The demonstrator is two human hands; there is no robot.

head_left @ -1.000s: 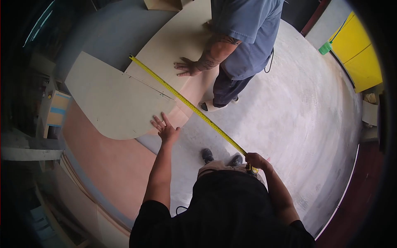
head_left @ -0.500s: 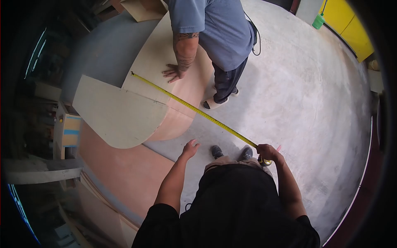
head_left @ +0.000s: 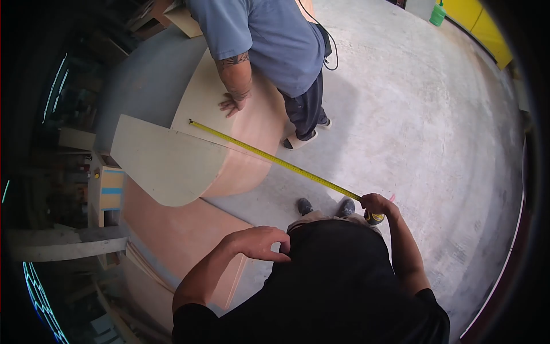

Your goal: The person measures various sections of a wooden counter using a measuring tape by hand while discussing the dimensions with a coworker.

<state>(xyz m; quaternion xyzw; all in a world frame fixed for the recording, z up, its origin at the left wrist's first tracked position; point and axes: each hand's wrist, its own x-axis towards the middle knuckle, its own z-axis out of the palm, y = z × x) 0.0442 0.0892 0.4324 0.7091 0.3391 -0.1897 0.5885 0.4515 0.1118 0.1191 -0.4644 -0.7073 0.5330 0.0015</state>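
Observation:
My right hand (head_left: pixel 375 204) is closed on a tape measure (head_left: pixel 374 218) at my right side. Its yellow blade (head_left: pixel 275 160) stretches out to the upper left, over a pale curved wooden piece (head_left: pixel 166 157), and its hooked end lies above a second pale panel (head_left: pixel 197 103). My left hand (head_left: pixel 264 243) is raised in front of my black shirt, fingers curled with a gap between thumb and fingertips, holding nothing. A co-worker's hand (head_left: pixel 232 105) rests spread on the second panel, near the blade.
The co-worker (head_left: pixel 275 46) in a blue shirt stands beyond the wooden pieces. A reddish board (head_left: pixel 172 221) lies at the lower left, near a wooden box with blue tape (head_left: pixel 110 189). A green container (head_left: pixel 437 15) and yellow panels (head_left: pixel 487 34) are at the upper right.
My left hand has left the wooden piece and drawn back to my shirt. The blade stays extended while the view has shifted. The co-worker has come nearer the left of the view.

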